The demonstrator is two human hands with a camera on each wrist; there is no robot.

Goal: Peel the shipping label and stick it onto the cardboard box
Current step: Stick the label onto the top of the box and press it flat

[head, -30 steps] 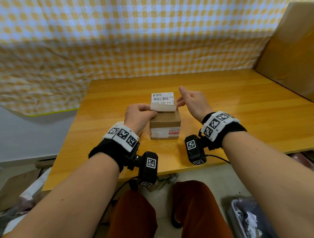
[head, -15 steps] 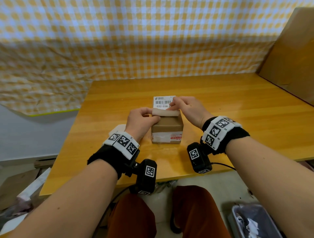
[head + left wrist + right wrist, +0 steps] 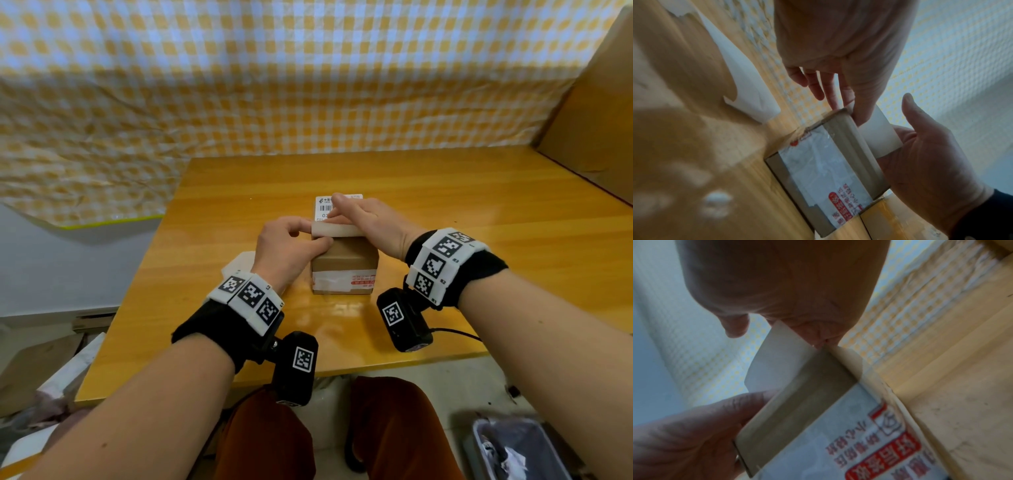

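A small brown cardboard box (image 3: 344,269) with taped front stands mid-table. The white shipping label (image 3: 324,205) lies over its top, barcode end at the far side, near edge curled up. My left hand (image 3: 318,233) pinches the label's near left corner between thumb and forefinger. My right hand (image 3: 356,214) lies palm down on the label, fingers straight, pressing it onto the box top. In the left wrist view the label's blank flap (image 3: 877,134) stands off the box (image 3: 828,170). The right wrist view shows the flap (image 3: 777,356) above the box's edge (image 3: 807,410).
The peeled backing paper (image 3: 239,262) lies on the wooden table (image 3: 479,212) just left of my left wrist. A large cardboard sheet (image 3: 599,120) leans at the right. A checked cloth (image 3: 274,85) hangs behind. A bin of scraps (image 3: 513,448) sits on the floor at my right.
The label came down from above the box onto its top. My right hand moved from beside the label to lie flat over it. My left hand kept its pinch.
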